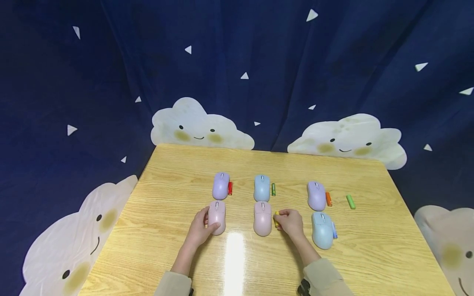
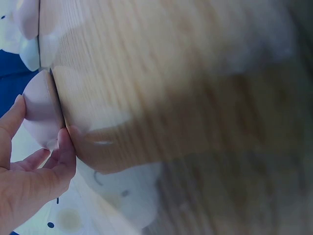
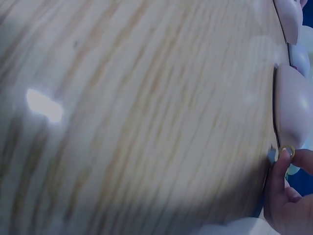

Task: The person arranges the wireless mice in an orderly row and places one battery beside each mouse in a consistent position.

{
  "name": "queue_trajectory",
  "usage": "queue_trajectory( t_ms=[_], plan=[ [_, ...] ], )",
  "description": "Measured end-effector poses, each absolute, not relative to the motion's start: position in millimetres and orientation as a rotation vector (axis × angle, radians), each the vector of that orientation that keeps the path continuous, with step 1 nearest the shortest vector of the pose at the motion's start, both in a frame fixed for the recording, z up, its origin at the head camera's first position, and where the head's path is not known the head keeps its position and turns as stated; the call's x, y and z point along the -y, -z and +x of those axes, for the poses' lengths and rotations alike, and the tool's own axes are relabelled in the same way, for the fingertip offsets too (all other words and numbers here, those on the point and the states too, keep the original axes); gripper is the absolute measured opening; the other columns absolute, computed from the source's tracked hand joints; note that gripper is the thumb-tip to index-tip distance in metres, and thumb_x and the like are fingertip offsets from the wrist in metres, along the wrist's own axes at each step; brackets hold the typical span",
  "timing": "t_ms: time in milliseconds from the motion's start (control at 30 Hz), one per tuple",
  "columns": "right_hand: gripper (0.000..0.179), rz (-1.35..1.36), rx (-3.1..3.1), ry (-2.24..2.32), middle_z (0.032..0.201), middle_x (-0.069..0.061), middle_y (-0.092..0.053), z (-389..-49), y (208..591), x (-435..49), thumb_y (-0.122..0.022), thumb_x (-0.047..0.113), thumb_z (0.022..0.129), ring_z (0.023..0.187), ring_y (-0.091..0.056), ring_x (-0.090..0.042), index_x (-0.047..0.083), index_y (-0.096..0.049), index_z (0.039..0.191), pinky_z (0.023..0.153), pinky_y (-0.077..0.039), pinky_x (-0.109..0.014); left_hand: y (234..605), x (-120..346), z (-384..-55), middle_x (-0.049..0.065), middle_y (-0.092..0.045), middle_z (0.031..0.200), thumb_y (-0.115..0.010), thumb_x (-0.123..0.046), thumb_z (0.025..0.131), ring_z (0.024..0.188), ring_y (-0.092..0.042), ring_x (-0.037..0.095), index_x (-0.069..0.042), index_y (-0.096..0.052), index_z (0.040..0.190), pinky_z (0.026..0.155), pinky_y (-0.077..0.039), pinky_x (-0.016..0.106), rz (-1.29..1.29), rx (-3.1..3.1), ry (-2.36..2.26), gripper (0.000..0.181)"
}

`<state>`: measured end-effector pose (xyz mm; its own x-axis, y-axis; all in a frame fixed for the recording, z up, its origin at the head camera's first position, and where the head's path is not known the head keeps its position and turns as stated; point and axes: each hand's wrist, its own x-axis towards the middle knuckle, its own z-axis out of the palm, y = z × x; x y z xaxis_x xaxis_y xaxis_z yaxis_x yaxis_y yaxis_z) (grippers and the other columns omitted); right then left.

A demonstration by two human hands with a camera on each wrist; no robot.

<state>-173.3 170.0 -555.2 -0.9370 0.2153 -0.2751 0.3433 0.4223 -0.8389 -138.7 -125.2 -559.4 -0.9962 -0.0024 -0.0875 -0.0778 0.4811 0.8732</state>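
Observation:
My left hand (image 1: 200,228) grips a pink computer mouse (image 1: 217,218) by its sides, thumb on the near right and fingers on the left. In the left wrist view this pink mouse (image 2: 43,108) sits on the wooden table between thumb and fingers. My right hand (image 1: 291,222) pinches a small yellow battery (image 1: 276,219) between thumb and fingertips, just right of a second pink mouse (image 1: 262,218). Seen from the right wrist, the battery's round end (image 3: 288,151) shows close beside that mouse's near end.
Behind the pink mice stand a purple mouse (image 1: 221,186) with a red battery (image 1: 230,188) and a blue mouse (image 1: 262,188) with a green battery (image 1: 273,189). Rightward are another purple mouse (image 1: 316,196), orange battery (image 1: 328,199), light blue mouse (image 1: 322,230), blue battery (image 1: 335,230) and lime battery (image 1: 351,202).

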Motion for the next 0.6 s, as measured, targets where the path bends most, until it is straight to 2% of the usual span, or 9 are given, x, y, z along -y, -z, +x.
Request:
queue_trajectory(
  t_ms=[600],
  plan=[
    [0.024, 0.430, -2.727, 1.394, 0.064, -0.009, -0.060, -171.0, 562.2, -162.6, -0.069, 0.007, 0.075, 0.045, -0.059, -0.016, -0.009, -0.062, 0.091, 0.043, -0.049, -0.024, 559.5, 125.3, -138.6, 0.017, -0.053, 0.106, -0.072, -0.013, 0.078, 0.091, -0.052, 0.026, 0.008, -0.039, 0.131, 0.081, -0.046, 0.040, -0.076, -2.651, -1.548, 0.066]
  ],
)
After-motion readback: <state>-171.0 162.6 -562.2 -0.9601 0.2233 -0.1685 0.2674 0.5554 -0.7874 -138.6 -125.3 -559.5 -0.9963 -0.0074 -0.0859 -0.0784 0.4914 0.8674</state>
